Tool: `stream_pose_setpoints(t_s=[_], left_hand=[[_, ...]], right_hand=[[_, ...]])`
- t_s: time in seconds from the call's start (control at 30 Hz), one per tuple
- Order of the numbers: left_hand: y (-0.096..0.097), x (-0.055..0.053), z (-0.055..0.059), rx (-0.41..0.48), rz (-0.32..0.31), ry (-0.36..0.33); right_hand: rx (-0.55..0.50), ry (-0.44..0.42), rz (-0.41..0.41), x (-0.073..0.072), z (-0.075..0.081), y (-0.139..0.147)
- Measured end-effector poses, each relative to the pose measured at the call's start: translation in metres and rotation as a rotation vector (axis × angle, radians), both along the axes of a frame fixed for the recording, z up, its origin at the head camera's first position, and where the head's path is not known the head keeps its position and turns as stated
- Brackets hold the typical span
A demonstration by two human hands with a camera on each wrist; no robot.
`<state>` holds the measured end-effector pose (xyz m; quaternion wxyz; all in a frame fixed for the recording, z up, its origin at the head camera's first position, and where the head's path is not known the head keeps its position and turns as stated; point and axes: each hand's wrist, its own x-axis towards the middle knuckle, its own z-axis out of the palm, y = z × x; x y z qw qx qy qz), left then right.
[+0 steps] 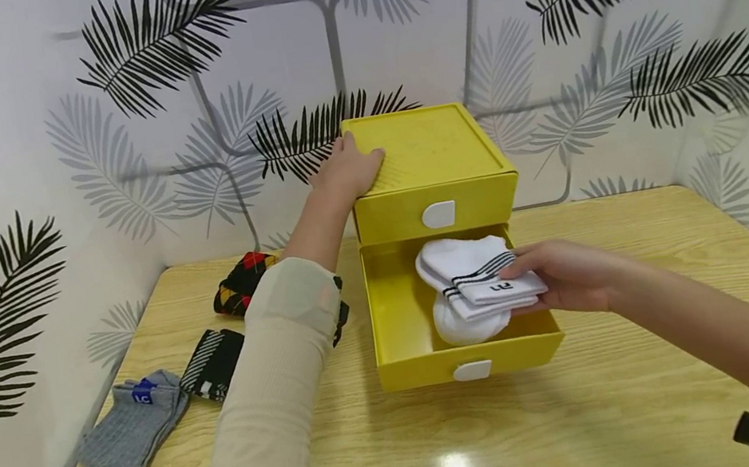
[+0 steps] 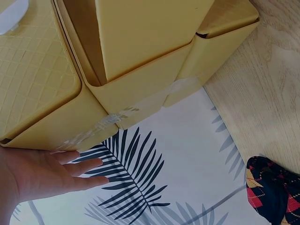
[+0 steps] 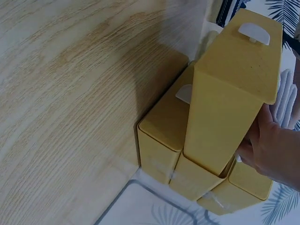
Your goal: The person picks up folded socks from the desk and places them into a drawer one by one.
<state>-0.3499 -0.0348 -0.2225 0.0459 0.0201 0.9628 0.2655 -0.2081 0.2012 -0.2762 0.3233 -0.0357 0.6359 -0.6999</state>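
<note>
R hand (image 1: 570, 277): I pinched folded wht socks (image 1: 485, 290) | socks at mouth of pulled-out mid drawer (image 1: 424, 371) | L hand (image 1: 346, 169): my fingers loose, rested on yel. cabinet (image 1: 430, 148), top L edge

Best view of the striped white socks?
Head: the striped white socks show their stripes clearly; the right hand covers only one end. Right wrist: just white folds, partly behind that hand. Left wrist: none visible.

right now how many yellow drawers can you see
3: a closed top drawer, an open middle drawer and a closed bottom drawer. The bottom one is hidden beneath the open one in the head view but shows in the right wrist view.
</note>
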Motion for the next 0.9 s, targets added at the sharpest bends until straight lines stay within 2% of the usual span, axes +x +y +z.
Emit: stream_pose_setpoints(t_s=[0.1, 0.37, 0.43, 0.53, 0.63, 0.8, 0.9], left_hand=[[0.0, 0.0, 0.0, 0.004, 0.002, -0.003], [0.0, 0.0, 0.0, 0.008, -0.001, -0.012], [0.0, 0.0, 0.0, 0.01, 0.0, -0.014], [0.0, 0.0, 0.0, 0.013, -0.001, -0.015], [0.001, 0.0, 0.0, 0.013, -0.004, -0.019], [0.0, 0.0, 0.0, 0.008, -0.004, -0.016], [0.0, -0.001, 0.0, 0.003, 0.0, -0.014]], right_hand=[[0.078, 0.049, -0.023, -0.001, -0.003, -0.006], [0.415, 0.269, -0.069, 0.0, -0.011, -0.024], [0.544, 0.377, -0.06, -0.001, -0.011, -0.028], [0.806, 0.589, -0.015, -0.003, -0.01, -0.031], [1.044, 0.752, 0.031, -0.003, -0.007, -0.034], [1.257, 0.934, 0.073, 0.005, -0.006, -0.036], [1.334, 1.062, 0.074, 0.011, -0.007, -0.038]])
